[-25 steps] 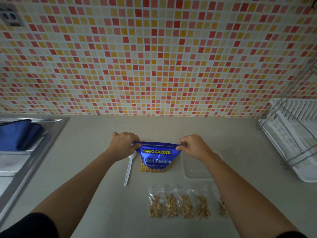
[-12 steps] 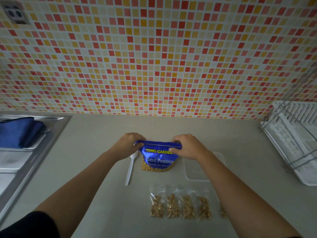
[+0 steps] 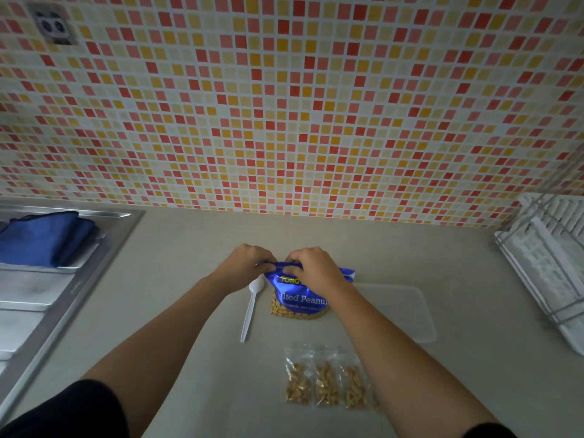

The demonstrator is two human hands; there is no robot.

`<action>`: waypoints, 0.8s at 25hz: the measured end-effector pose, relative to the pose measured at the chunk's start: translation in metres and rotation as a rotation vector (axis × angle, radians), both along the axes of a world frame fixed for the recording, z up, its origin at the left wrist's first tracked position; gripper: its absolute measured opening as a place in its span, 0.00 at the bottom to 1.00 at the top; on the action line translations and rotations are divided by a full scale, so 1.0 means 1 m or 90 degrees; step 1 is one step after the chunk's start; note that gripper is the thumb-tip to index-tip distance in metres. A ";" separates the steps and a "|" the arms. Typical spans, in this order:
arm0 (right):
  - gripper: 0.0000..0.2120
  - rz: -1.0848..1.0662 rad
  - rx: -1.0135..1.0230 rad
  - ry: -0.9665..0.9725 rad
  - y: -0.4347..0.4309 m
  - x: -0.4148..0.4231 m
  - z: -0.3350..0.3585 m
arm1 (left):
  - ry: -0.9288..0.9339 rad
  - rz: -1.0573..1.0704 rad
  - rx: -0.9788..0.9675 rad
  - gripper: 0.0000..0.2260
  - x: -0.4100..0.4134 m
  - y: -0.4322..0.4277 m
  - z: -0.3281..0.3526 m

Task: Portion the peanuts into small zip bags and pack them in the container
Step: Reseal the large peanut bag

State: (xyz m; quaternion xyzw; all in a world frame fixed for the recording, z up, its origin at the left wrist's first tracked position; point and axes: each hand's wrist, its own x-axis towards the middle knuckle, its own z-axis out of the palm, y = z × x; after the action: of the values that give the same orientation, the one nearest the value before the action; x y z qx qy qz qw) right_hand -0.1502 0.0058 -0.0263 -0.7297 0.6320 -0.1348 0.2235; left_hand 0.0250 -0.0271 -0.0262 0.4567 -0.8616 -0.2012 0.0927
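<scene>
A blue salted-peanuts bag [image 3: 300, 300] stands upright on the grey counter. My left hand [image 3: 245, 263] pinches its top left corner. My right hand [image 3: 313, 268] presses along the top strip close beside the left one, leaving the bag's right corner free. A white plastic spoon [image 3: 250, 308] lies just left of the bag. A clear flat plastic container [image 3: 398, 314] lies to the right, partly under my right forearm. Three small zip bags of peanuts [image 3: 325, 385] show in a row near me; my right forearm hides anything further right.
A steel sink [image 3: 41, 298] sits at the left with a folded blue cloth [image 3: 44, 237] on its ledge. A white dish rack [image 3: 550, 267] stands at the right edge. The mosaic-tiled wall [image 3: 284, 105] rises behind the counter.
My right hand has slid left along the top of the peanut bag, from its right corner to beside my left hand. The view has tilted slightly, and my forearm now covers more zip bags.
</scene>
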 end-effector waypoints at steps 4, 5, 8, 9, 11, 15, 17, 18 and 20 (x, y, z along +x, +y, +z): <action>0.10 -0.003 -0.014 0.006 0.000 0.002 -0.002 | -0.011 0.004 -0.034 0.10 -0.004 0.002 -0.005; 0.10 -0.006 -0.018 0.007 0.000 0.002 -0.002 | -0.013 0.006 -0.041 0.10 -0.006 0.003 -0.006; 0.10 -0.014 -0.025 0.007 0.002 0.004 -0.001 | -0.018 0.016 -0.045 0.10 -0.009 0.004 -0.008; 0.10 -0.016 -0.030 0.010 0.002 0.004 -0.001 | -0.018 0.016 -0.045 0.09 -0.009 0.004 -0.008; 0.10 -0.024 -0.041 0.018 0.003 0.006 -0.003 | -0.024 0.013 -0.056 0.10 -0.008 0.003 -0.009; 0.11 -0.019 -0.060 0.023 0.002 0.006 -0.006 | -0.051 0.045 -0.099 0.10 -0.007 0.003 -0.013; 0.11 -0.016 -0.069 0.028 0.002 0.007 -0.006 | -0.048 0.048 -0.104 0.10 -0.008 0.002 -0.015; 0.11 -0.017 -0.074 0.026 0.002 0.008 -0.007 | -0.046 0.045 -0.105 0.10 -0.008 0.002 -0.015; 0.11 -0.025 -0.087 0.033 0.002 0.009 -0.008 | -0.042 0.046 -0.107 0.10 -0.008 0.003 -0.014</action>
State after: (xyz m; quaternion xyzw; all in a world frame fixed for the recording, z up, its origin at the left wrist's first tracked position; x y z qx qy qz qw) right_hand -0.1408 0.0081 -0.0348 -0.7341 0.6409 -0.1629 0.1541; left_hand 0.0168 -0.0240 -0.0398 0.4842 -0.8611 -0.1096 0.1096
